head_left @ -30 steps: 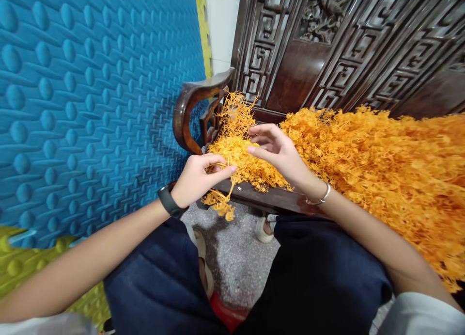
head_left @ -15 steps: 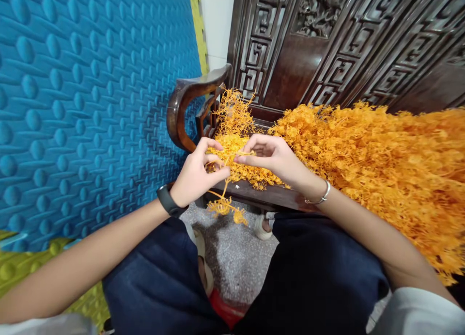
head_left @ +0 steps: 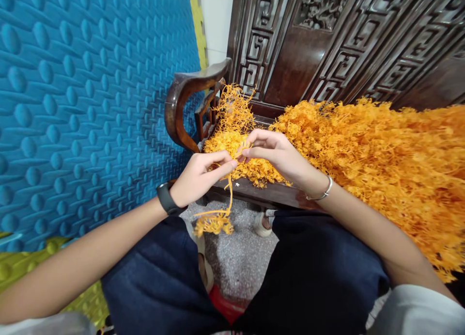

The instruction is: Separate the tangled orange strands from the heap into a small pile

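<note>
Between my two hands is an orange artificial plant sprig (head_left: 215, 222), its thin stem rising to my fingers and its frilly tip hanging down over the floor. My left hand (head_left: 203, 175), with a dark band at the wrist, pinches the stem between thumb and fingers. My right hand (head_left: 272, 153), wearing a silver bangle, is closed on the sprig's upper end, its fingertips almost touching the left ones. Just behind the hands, a small pile of orange sprigs (head_left: 232, 117) lies on the bench seat. The exact grip points are partly hidden by my fingers.
A large heap of orange sprigs (head_left: 381, 165) covers the bench to the right. The dark wooden bench has a curved armrest (head_left: 178, 107) and a carved backrest (head_left: 296, 68). Blue foam matting (head_left: 80, 112) fills the left side. A red object (head_left: 227, 306) is low between my legs.
My left hand has moved right and closed into a pinch, nearer the right fingertips. The sprig's hanging tip has swung left and lower. My right hand stays nearly in place.
</note>
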`<state>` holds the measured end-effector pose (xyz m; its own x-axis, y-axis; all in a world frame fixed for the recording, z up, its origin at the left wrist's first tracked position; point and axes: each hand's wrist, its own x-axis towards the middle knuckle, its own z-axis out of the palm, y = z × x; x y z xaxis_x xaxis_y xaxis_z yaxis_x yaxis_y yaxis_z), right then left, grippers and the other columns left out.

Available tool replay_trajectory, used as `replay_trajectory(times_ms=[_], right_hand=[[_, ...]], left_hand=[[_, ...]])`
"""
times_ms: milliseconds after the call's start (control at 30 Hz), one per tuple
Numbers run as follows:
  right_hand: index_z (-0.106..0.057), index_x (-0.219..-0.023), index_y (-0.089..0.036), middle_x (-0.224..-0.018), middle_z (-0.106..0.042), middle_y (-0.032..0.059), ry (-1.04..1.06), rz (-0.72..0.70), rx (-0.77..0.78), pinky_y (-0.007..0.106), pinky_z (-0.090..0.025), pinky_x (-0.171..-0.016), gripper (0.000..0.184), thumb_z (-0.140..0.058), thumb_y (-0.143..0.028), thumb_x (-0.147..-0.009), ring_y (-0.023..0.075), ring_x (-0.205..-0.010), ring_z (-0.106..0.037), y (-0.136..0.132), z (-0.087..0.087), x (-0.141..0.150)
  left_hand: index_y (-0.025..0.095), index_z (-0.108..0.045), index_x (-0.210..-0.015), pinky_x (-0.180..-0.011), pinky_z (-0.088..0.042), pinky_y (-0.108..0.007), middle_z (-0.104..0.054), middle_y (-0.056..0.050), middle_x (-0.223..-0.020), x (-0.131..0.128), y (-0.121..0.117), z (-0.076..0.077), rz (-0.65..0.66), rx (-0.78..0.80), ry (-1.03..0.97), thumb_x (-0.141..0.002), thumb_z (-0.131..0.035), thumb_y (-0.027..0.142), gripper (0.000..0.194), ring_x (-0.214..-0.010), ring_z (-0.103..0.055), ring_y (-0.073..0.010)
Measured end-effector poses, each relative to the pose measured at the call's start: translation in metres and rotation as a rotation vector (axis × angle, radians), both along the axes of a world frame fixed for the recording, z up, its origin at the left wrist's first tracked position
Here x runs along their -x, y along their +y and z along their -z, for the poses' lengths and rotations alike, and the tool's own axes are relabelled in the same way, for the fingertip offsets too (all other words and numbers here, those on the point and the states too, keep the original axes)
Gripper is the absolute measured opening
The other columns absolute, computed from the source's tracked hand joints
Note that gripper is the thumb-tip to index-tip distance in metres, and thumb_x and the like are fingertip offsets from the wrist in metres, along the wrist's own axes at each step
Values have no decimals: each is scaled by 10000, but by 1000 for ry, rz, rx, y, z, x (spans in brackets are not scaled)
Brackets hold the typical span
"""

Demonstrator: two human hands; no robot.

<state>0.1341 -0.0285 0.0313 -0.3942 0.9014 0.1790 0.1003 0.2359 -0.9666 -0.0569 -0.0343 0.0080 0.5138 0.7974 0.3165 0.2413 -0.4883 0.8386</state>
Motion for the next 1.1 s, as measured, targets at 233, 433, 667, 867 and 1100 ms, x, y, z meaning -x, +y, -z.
replay_trajectory(times_ms=[233,433,667,867,1100], right_hand=[[-509,-727,-176,-608,-512,-33,-154,130,-186,243,-390,-557,149,-578,-290,-794,78,-561,-465,0,6,3],[-499,-743,-200,-655,-469,-20,-352,313,-491,267,-366,-594,107,-531,-276,-812,109,-620,-447,-6,10,12],[-534,-854,-218,-767,-508,33,-367,626,-682,331,-387,-679,160,-442,-348,-861,172,-753,-489,30,0,-9],[-606,-784,-190,-774,-571,44,-389,593,-579,324,-412,-669,251,-537,-431,-802,169,-749,-526,63,19,-51],[-600,-646,-142,-626,-580,12,-448,475,-241,289,-394,-616,56,-617,-184,-678,121,-581,-492,81,65,-51]], left_hand=[[153,-522,-615,-525,-302,-229,-423,33,-556,1,2,2,-9,83,-18,-844,-491,326,289,-541,-382,-88],[156,-476,-578,-506,-272,-230,-359,40,-538,-6,5,0,-46,150,-104,-819,-504,291,278,-525,-334,-84],[164,-409,-528,-493,-249,-237,-320,40,-526,-9,-10,3,-143,87,-136,-823,-503,279,331,-513,-305,-84],[156,-532,-628,-553,-326,-230,-473,20,-580,-3,-4,12,-105,33,-68,-844,-496,350,292,-565,-412,-98],[148,-586,-695,-574,-395,-225,-571,2,-637,2,16,8,-121,188,-141,-769,-585,321,188,-600,-517,-110]])
